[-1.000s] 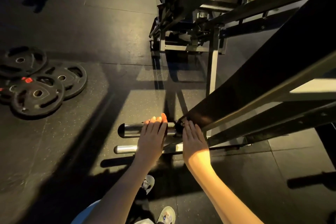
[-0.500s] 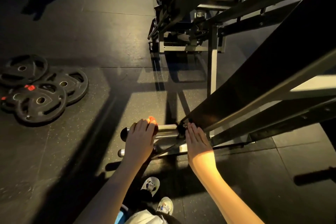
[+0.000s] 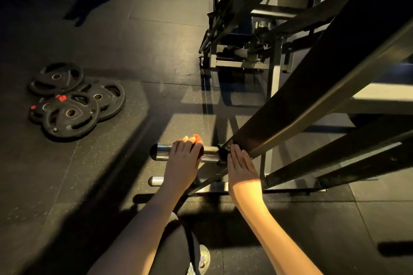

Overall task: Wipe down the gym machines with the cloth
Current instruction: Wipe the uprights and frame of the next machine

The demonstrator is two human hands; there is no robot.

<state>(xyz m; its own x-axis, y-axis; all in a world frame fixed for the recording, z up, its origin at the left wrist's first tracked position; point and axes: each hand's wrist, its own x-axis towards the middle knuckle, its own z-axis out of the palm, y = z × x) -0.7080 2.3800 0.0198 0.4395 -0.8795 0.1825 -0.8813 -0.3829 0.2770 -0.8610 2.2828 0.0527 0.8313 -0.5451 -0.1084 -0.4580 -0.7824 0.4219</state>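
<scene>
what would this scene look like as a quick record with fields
left hand: fingers curled over the shiny chrome cylindrical sleeve, holding a small orange cloth against it
right hand: flat, fingers straight, resting on the dark sloping steel beam where the sleeve joins it
below: second chrome peg
floor: black round iron weight plates overlapping, left of the hands, on dark rubber matting

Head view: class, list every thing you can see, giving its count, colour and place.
weight plates: four, black, overlapping on the floor, left
chrome sleeves: two, silver, jutting left from the machine's foot
machine frame: one, black beams, right
second machine: one, grey, behind
floor: black rubber tiles
cloth: one, orange-red, under the left fingers
shoe: one clear, pale, bottom edge
left hand: grips cloth on the upper sleeve
right hand: flat against a beam
</scene>
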